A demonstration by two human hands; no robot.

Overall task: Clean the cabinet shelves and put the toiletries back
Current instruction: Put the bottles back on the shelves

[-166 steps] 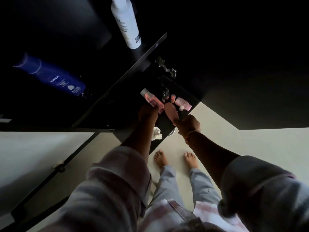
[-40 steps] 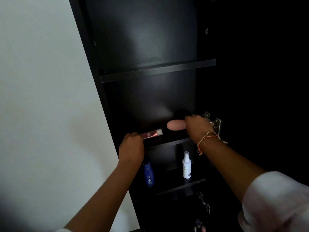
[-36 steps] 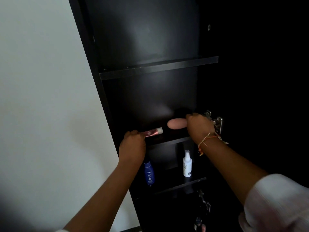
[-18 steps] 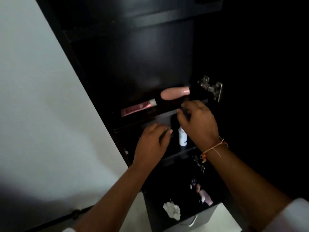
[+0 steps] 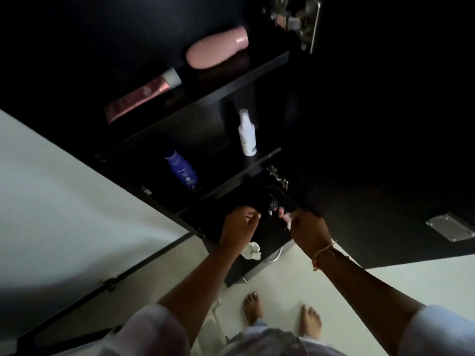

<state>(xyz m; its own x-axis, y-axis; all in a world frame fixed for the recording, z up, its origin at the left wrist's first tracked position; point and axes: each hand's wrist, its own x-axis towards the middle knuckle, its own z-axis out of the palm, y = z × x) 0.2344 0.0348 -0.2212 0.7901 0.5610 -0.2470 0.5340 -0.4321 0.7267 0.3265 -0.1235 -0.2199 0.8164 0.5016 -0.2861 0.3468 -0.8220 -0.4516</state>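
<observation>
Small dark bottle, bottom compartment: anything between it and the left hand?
Nothing visible. The small dark bottle stands just right of the left hand, and the dim gap between them looks bare. The crumpled tissue lies nearer the person, off that line. The right hand seems to grip a small pink bottle on the far side.

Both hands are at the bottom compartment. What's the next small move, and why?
Probably lift the small pink bottle out with the right hand, whose grip seems closed on it, and raise it to a shelf: the tube and blue bottle already sit on shelves above, while this one and a small dark bottle lie below.
</observation>
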